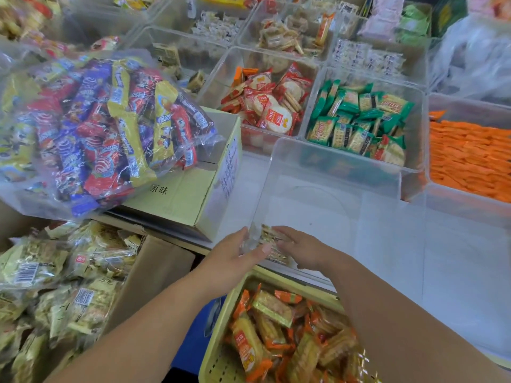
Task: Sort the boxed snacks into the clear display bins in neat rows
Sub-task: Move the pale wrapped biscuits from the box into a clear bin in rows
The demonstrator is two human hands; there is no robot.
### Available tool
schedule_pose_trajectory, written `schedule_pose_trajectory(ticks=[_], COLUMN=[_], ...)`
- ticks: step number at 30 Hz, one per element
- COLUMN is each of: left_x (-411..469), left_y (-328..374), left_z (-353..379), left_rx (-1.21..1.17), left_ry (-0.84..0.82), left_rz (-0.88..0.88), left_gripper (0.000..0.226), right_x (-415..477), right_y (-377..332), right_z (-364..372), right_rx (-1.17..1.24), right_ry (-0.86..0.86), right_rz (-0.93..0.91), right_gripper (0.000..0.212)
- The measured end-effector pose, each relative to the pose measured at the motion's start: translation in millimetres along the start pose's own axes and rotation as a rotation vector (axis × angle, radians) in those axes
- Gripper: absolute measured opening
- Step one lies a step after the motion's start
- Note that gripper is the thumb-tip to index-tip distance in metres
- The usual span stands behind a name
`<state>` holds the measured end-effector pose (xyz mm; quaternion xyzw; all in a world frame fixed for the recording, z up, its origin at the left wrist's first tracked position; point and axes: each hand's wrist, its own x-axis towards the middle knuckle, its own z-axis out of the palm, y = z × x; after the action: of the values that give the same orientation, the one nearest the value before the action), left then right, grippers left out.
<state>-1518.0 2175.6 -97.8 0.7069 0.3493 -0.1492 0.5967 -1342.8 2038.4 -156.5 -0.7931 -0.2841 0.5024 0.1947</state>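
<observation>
While both hands press a short row of cracker packets [272, 239] between them, the left hand [237, 255] lies flat with straight fingers against one end and the right hand [302, 250] stretches its fingers over the other. The packets sit between the palms, in the near corner of the empty clear bin [331, 152]. They look light, slick in their film and brittle inside, so gentle pressure on the flat ends seems wiser than pinching edges.
</observation>
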Motion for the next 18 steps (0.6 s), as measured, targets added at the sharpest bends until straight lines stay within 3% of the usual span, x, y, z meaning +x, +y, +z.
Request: schedule_pose_trajectory(ticks=[3, 10, 12, 15, 18], left_x=[3, -20, -42, -85, -136], left_y=[7, 14, 10, -5, -28], left_z=[12, 24, 19, 5, -13], left_rx=[0.054, 0.102, 0.106, 0.112, 0.119], left_ry=[-0.049, 0.082, 0.145, 0.285, 0.448], left_rz=[0.028, 0.048, 0.087, 0.181, 0.303], left_gripper=[0.130, 0.096, 0.092, 0.059, 0.035], right_x=[-8, -28, -35, -51, -70], right_y=[16, 16, 8, -13, -45], right_z=[-6, -9, -9, -4, 11], right_rx=[-0.064, -0.153, -0.213, -0.349, -0.564], right_ry=[0.012, 0.032, 0.070, 0.141, 0.316], right_rz=[-0.011, 0.005, 0.028, 0.058, 0.042], right_gripper=[0.053, 0.065, 0.068, 0.068, 0.062])
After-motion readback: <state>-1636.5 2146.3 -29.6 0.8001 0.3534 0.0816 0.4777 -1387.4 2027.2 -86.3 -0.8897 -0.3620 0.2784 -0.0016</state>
